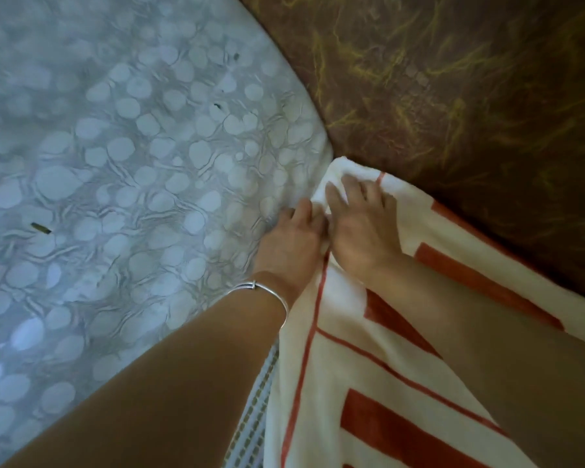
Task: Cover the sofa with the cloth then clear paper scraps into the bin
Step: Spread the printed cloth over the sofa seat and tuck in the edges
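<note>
While my right hand (358, 228) pins the white red-striped cloth (338, 305) flat-fingered, my left hand (289, 241) (pinching its edge) should tug taut.

Head view: steep downward, close over sofa (453, 96) edge, floor (98, 163) left.

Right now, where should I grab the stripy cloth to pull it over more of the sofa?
Probably its white corner, just past the flat right hand: the cloth bunches into a thick fold there, easy to pinch. Come from the floor side, by the left hand, where the edge lies free, then pull toward the bare brown sofa.
</note>
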Available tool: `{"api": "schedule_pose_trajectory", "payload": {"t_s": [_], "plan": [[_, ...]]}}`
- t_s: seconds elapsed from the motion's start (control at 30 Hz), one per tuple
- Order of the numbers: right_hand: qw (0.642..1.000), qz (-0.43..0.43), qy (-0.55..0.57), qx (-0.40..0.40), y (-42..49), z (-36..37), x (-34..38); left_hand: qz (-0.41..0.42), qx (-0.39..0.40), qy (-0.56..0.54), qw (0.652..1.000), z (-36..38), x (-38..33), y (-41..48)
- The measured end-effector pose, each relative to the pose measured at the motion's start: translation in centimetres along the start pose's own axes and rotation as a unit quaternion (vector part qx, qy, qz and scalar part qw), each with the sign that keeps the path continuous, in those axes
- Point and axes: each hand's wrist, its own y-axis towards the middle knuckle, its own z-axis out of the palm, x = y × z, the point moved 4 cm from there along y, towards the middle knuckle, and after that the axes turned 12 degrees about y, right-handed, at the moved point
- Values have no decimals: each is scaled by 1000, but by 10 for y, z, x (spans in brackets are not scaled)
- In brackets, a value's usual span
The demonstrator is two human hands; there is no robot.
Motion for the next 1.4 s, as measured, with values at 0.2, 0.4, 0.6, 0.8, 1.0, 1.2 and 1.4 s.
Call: {"api": "schedule_pose_trajectory", "payload": {"t_s": [0.2,0.4,0.6,0.8,1.0,1.2,1.4], "plan": [[994,31,13,105,9,23,-16,-41,16,-259,965,2,17,-26],[991,0,12,136,-7,-11,-5,-208,135,-469,847,21,30,-119],[964,-208,106,131,-123,-32,67,-349,195,-482,779,26,21,-203],[940,-249,15,233,-158,-10,85,-240,425,-145,860,-6,6,-286],[976,-136,143,92,-166,-24,60,-350,481,-592,544,12,-3,-362],[980,-134,70,127,-168,-17,55,-266,582,-138,756,28,13,-405],[981,-184,-14,56,-179,-20,76,-305,176,-125,928,19,21,-378]]}}
